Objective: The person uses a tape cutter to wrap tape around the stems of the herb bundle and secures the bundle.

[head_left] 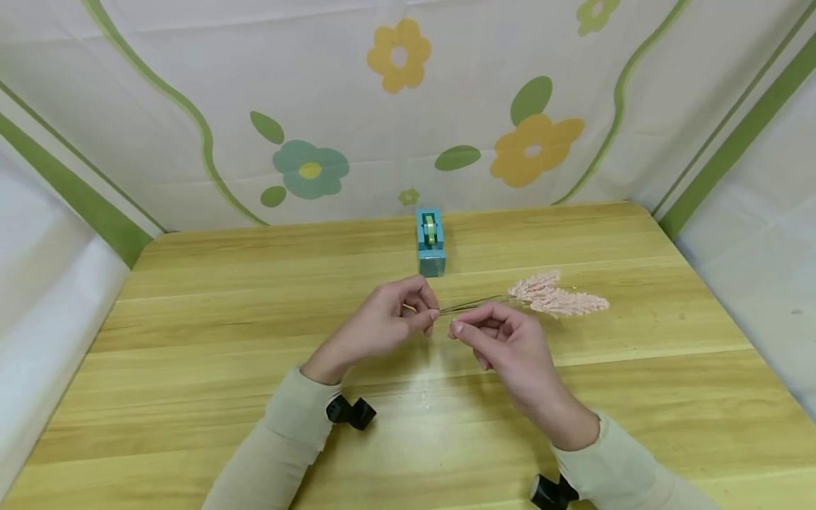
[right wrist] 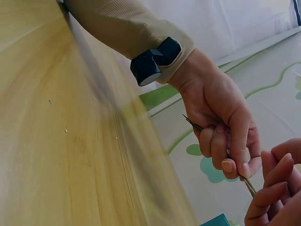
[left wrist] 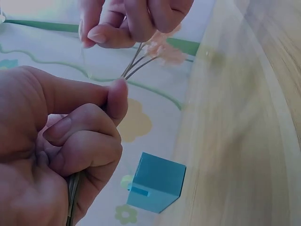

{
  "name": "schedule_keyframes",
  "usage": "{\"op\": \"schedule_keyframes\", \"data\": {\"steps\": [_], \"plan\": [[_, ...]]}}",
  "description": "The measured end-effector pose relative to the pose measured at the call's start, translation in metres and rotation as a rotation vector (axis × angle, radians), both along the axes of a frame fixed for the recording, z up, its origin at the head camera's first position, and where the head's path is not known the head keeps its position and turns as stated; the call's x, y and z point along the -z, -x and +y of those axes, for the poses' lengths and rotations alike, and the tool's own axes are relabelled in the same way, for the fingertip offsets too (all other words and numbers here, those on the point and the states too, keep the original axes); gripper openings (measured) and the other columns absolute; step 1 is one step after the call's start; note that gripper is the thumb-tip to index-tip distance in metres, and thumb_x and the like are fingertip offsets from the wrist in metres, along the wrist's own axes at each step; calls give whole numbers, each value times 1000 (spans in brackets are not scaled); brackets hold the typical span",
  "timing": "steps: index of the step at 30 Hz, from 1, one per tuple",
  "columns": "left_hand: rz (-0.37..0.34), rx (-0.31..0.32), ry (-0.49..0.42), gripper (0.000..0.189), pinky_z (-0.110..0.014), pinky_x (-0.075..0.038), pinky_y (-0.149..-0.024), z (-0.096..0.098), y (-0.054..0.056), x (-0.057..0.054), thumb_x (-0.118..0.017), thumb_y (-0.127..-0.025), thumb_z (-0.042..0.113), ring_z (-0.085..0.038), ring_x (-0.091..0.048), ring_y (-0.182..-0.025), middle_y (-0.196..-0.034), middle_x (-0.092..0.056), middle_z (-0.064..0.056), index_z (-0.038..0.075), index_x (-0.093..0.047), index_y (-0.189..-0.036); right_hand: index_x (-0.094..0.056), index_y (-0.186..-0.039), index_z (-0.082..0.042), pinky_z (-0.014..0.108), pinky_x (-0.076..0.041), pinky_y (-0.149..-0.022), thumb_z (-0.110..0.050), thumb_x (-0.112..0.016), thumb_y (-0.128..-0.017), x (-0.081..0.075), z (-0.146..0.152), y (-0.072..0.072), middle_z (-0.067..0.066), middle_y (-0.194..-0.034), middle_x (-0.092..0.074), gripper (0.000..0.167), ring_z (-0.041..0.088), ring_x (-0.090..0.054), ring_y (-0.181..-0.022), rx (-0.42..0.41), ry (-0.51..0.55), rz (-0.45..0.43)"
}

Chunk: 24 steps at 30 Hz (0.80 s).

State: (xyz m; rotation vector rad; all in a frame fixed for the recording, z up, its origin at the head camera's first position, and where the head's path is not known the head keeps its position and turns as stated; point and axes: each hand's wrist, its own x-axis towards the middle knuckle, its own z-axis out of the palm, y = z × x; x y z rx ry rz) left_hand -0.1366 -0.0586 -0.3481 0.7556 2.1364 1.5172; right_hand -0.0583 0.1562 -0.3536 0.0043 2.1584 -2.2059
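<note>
Dispenser (head_left: 431,252) stands near the table's (head_left: 223,304) far edge, beyond the left hand (head_left: 389,315) gripping flower stems (head_left: 472,304) and the right hand (head_left: 510,347) pinching a clear strip (left wrist: 83,57)

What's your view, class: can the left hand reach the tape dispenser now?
Probably yes: the tape dispenser stands just beyond the left hand, nothing visible between, though that hand grips stems.

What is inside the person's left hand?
Thin stems of the pink flower sprigs run through the left hand; they show beyond it on both sides. Most of the stretch within the grip is covered and unseen.
</note>
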Motion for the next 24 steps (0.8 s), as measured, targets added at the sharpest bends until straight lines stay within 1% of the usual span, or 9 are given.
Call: {"op": "schedule_keyframes", "data": {"steps": [4, 6, 8, 12, 14, 16, 18, 20, 24], "plan": [[8, -10, -26, 7, -26, -42, -59, 0, -2, -1, -62, -108, 6, -43, -70, -93, -99, -72, -23, 6, -66, -102, -77, -101, -12, 19, -41, -54, -6, -76, -99, 0, -1, 0, -3, -93, -82, 7, 5, -48, -57, -1, -10, -4], [-3, -11, -37, 8, -27, -44, -62, 0, -3, -3, -63, -108, 7, -39, -71, -94, -102, -73, -23, 8, -67, -101, -77, -101, -11, 19, -41, -54, -6, -77, -99, 0, -1, 0, -3, -92, -82, 6, 5, -48, -58, -2, -13, -7], [-8, -3, -47, 9, -30, -47, -64, 0, -3, -4, -64, -107, 8, -33, -71, -95, -104, -73, -22, 9, -68, -99, -77, -101, -11, 19, -41, -54, -6, -77, -99, 1, -1, 0, -3, -92, -82, 6, 5, -48, -58, -3, -13, -9], [-13, 25, -63, 9, -41, -55, -74, 1, -4, -5, -64, -106, 7, -23, -71, -96, -109, -73, -21, 8, -68, -98, -77, -101, -11, 20, -40, -53, -5, -77, -98, 2, -2, 0, -4, -92, -82, 7, 5, -48, -58, -6, -11, -7], [-19, 39, -69, 9, -41, -55, -74, 1, -4, -6, -64, -106, 6, -21, -70, -95, -110, -73, -21, 6, -68, -98, -77, -101, -12, 20, -40, -53, -5, -77, -98, 2, -2, 0, -4, -92, -82, 6, 5, -47, -58, -6, -11, -7], [-23, 49, -70, 9, -36, -53, -72, 0, -4, -6, -64, -106, 6, -21, -71, -96, -109, -73, -20, 6, -68, -98, -77, -100, -12, 19, -40, -53, -5, -77, -98, 2, -2, 0, -4, -92, -82, 8, 5, -47, -58, -5, -14, -6], [-26, 53, -71, 9, -30, -48, -67, 0, -4, -7, -64, -106, 5, -24, -71, -95, -107, -74, -17, 7, -68, -98, -77, -101, -11, 20, -40, -53, -5, -77, -98, 3, -2, 0, -4, -92, -82, 6, 5, -47, -58, -5, -14, -4], [-27, 51, -74, 9, -27, -44, -63, 0, -5, -8, -65, -105, 4, -30, -73, -94, -106, -74, -14, 7, -68, -97, -76, -102, -9, 20, -39, -53, -6, -77, -99, 3, -2, 0, -4, -92, -82, 4, 5, -47, -57, -7, -13, 1], [-25, 39, -79, 8, -28, -48, -64, 1, -6, -9, -65, -105, 3, -43, -73, -94, -105, -74, -14, 4, -68, -98, -76, -102, -7, 20, -39, -52, -6, -77, -99, 4, -2, 0, -4, -92, -82, 4, 5, -47, -57, -8, -15, 4]]}}
